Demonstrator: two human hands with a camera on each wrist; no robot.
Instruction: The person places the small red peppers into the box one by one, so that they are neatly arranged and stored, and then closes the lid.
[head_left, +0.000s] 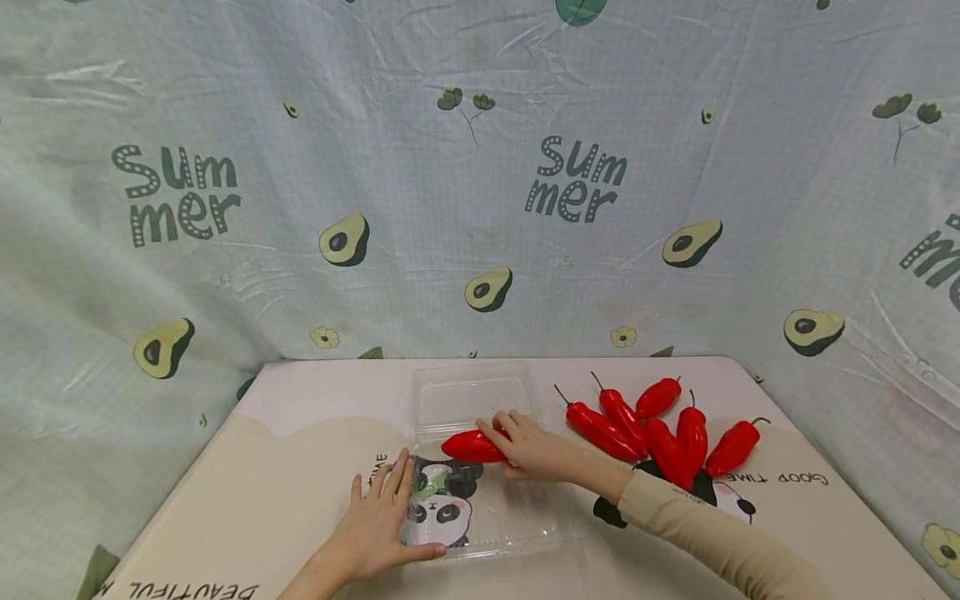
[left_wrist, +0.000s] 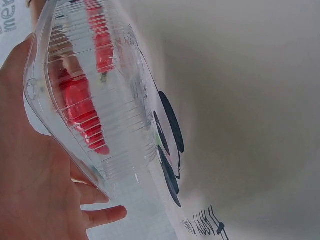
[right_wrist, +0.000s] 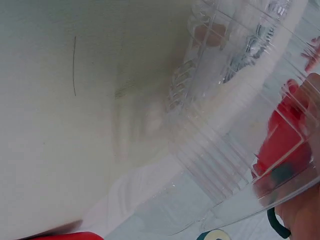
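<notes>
A clear plastic box with its lid folded back lies on the table. My right hand grips a red pepper over the back part of the box; the right wrist view shows the pepper through the clear wall, its green stem end by the hand. At the box's left side rests my left hand, fingers spread and thumb along the front rim. Through the wall the left wrist view shows the pepper, with the left hand at the rim.
Several red peppers lie in a group on the table to the right of the box. A printed cloth with avocados hangs behind and at both sides. The tabletop carries panda prints and lettering.
</notes>
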